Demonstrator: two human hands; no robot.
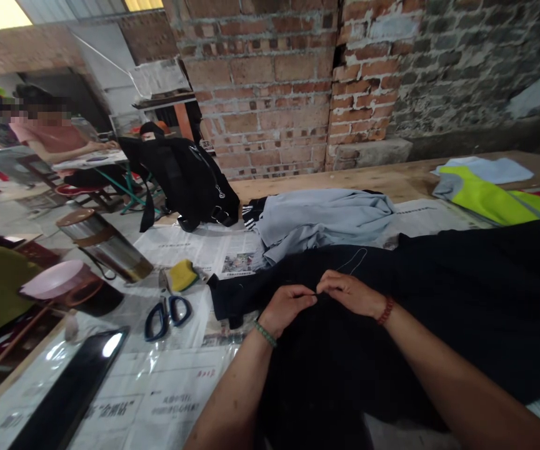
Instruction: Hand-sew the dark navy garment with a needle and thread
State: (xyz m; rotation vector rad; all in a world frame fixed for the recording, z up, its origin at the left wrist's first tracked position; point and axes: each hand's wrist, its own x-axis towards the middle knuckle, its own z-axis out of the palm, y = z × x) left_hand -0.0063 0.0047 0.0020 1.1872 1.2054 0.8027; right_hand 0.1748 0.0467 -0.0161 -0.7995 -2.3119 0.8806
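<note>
A dark navy garment [326, 369] lies spread over the table in front of me. My left hand [293, 306], with a green bead bracelet at the wrist, pinches a fold of its cloth between thumb and fingers. Fingertip to fingertip with it, my right hand [347, 292] is closed in a pinch, a red bracelet on that wrist. Whatever sits in the right fingertips is too small to make out. A thin pale thread [358, 255] loops over the dark cloth just behind the right hand.
Left of the garment lie scissors [167, 312], a yellow sponge [183, 275] and a phone [73, 387]. A steel flask [105, 240] and a lidded cup [80, 287] stand near the edge. Behind are grey clothing [321, 215], a black backpack [180, 181] and a neon garment [490, 194]. Someone sits farther back.
</note>
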